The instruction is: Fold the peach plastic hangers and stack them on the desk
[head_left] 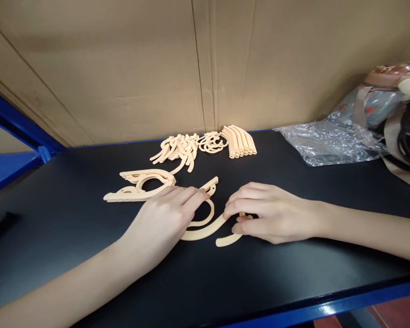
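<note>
My left hand (171, 209) is closed over a cream plastic folding hanger part, with a curved arm (201, 232) and a thin ring (210, 214) showing beyond its fingers. At the far end of the curved arm, my right hand (269, 212) has its fingertips bent together around a cream curved hook piece (225, 241). Its fingers hide how that piece meets the arm. Behind my left hand lie several folded hangers (136, 193), stacked with round gaps in their middles.
Along the cardboard wall (140, 68) sit a heap of loose hooks (179, 148), thin ring pieces (212, 142) and a neat row of curved arms (239, 141). A clear plastic bag (331, 141) and a bottle (376, 102) stand on the right of the black tabletop (89, 255).
</note>
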The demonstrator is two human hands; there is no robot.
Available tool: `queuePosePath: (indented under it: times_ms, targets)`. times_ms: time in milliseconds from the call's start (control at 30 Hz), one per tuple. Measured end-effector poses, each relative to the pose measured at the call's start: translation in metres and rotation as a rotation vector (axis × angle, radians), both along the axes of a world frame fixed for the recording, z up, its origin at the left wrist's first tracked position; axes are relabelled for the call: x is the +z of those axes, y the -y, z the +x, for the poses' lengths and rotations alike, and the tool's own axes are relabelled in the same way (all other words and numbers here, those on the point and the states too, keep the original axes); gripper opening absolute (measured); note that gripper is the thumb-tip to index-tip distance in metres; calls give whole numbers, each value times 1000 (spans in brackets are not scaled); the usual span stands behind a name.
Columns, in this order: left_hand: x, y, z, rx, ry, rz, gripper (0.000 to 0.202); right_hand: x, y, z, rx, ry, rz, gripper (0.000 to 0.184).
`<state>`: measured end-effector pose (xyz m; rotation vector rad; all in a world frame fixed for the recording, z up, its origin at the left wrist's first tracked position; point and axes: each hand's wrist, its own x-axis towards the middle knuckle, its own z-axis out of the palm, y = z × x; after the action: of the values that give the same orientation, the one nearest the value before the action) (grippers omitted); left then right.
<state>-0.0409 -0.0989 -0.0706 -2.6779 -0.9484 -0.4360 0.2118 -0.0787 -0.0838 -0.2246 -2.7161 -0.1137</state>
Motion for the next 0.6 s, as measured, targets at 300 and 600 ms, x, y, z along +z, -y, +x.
queuePosePath:
  times_ms: [300, 600]
  targets:
    - [3, -6, 0, -86, -30, -115, 25, -3, -22, 9, -105, -67, -67, 28]
    - [6, -6, 1, -118, -30, -109, 21, -9, -29, 8, -686, -208, -88, 25]
